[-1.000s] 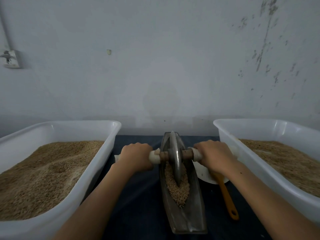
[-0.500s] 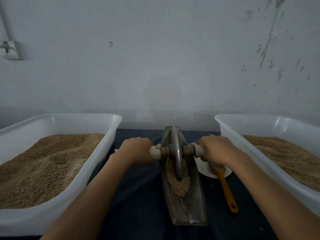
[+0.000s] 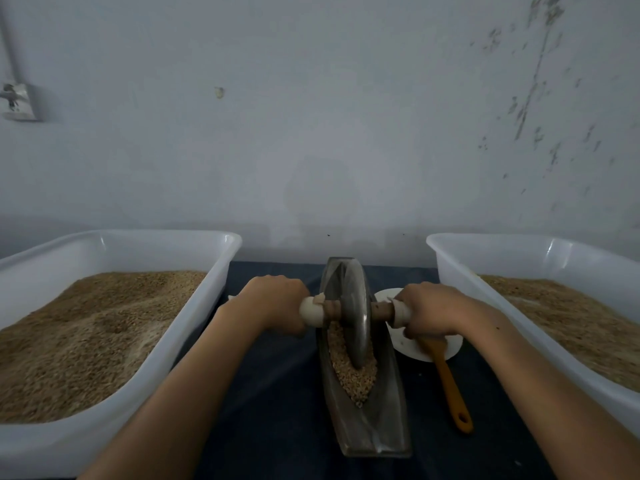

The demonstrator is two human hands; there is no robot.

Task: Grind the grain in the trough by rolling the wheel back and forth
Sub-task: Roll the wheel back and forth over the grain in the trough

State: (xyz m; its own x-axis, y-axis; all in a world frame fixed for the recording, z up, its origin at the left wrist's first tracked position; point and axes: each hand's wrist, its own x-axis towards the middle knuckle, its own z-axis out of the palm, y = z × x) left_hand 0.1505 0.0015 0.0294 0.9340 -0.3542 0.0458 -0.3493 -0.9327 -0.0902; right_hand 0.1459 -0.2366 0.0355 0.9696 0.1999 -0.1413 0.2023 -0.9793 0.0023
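A dark metal boat-shaped trough (image 3: 381, 424) lies lengthwise on the dark cloth in front of me. Tan grain (image 3: 356, 379) fills its middle. A grey metal wheel (image 3: 356, 317) stands upright in the trough with its lower edge in the grain. A wooden axle with white ends passes through its hub. My left hand (image 3: 277, 303) grips the left end of the axle. My right hand (image 3: 433, 313) grips the right end.
A white tub (image 3: 221, 271) full of grain stands on the left, another white tub (image 3: 460, 271) of grain on the right. A small white dish (image 3: 408, 344) and an orange-handled spatula (image 3: 450, 386) lie right of the trough. A wall rises just behind.
The wheel has rolled a little toward me along the trough, and both hands came back with it. The view has shifted slightly.
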